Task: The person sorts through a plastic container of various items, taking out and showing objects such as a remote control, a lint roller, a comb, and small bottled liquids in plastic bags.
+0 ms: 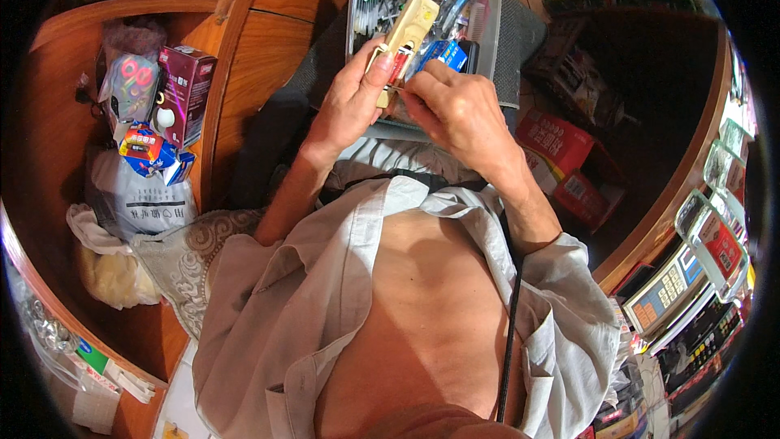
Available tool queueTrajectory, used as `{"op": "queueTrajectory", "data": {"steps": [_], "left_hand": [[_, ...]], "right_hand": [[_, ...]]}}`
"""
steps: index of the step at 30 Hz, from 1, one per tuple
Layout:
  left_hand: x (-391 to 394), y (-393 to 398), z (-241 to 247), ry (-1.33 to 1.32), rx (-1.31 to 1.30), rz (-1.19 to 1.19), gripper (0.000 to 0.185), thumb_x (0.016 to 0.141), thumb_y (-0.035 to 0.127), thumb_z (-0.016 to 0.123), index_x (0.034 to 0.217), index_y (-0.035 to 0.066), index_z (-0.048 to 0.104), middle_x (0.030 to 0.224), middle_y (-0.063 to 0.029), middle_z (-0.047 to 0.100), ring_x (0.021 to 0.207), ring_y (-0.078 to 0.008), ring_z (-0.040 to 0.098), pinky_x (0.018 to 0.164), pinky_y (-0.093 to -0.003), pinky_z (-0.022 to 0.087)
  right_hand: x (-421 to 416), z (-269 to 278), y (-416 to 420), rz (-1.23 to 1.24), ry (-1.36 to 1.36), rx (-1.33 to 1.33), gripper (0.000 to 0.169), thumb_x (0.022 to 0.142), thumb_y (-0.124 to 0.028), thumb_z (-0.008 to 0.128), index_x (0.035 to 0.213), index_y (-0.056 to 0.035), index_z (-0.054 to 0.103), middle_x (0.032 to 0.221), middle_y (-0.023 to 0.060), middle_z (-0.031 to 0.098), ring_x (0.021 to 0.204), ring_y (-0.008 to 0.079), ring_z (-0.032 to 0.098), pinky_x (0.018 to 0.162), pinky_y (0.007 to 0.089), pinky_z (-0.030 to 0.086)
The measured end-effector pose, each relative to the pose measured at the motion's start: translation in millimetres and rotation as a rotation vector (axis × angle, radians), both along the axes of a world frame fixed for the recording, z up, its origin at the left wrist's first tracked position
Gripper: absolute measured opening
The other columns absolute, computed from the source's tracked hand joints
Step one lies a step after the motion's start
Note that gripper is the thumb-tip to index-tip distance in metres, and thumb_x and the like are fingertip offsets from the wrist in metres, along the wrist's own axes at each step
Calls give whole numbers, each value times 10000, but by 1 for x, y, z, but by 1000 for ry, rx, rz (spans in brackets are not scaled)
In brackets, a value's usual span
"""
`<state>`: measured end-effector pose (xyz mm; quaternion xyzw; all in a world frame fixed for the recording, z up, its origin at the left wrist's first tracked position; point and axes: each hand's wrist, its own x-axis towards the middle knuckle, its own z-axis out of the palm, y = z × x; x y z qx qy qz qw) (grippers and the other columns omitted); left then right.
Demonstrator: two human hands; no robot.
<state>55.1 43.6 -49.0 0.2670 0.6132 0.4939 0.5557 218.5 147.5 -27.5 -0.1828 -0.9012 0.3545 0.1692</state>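
My left hand (pixel 352 92) is closed around a cream plastic device (pixel 416 15), which looks like an opened battery holder or remote, with its thumb along one side. A red battery (pixel 400 63) lies in the device's recess. My right hand (pixel 458 107) has its fingertips at the device's lower end, pinching a small thin thing too hidden to name. Beneath both hands a clear plastic bin (pixel 495 24) rests at my lap, full of thin dark sticks or pens. A blue printed box (pixel 450 55) and a pale comb (pixel 477 23) lie in it.
On the left, a wooden cabinet (pixel 225 67) holds a maroon box (pixel 189 94), a small battery box (pixel 141 141) and a white plastic bag (pixel 152 195). Red cartons (pixel 557 143) stand in the dark compartment on the right. A calculator (pixel 664 289) and glass items line the right edge.
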Motion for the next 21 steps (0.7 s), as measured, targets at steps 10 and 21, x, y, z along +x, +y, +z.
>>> {"op": "queueTrajectory", "data": {"steps": [10,21], "left_hand": [[13,5,-9,111,18,116,395,1105,405,398,1172,56,571,857,-7,593,599,-51,488,467,-205,370],[70,-7,-4,-151,-69,190,471,1090,462,399,1094,29,583,722,-54,611,499,-126,542,393,-243,379]], "right_hand": [[-7,-33,-34,-308,167,-11,135,837,-14,751,923,-36,650,758,111,605,593,296,619,513,395,478],[-13,-41,-7,-724,412,97,78,922,-39,686,911,-2,619,746,135,614,579,285,624,500,372,485]]}}
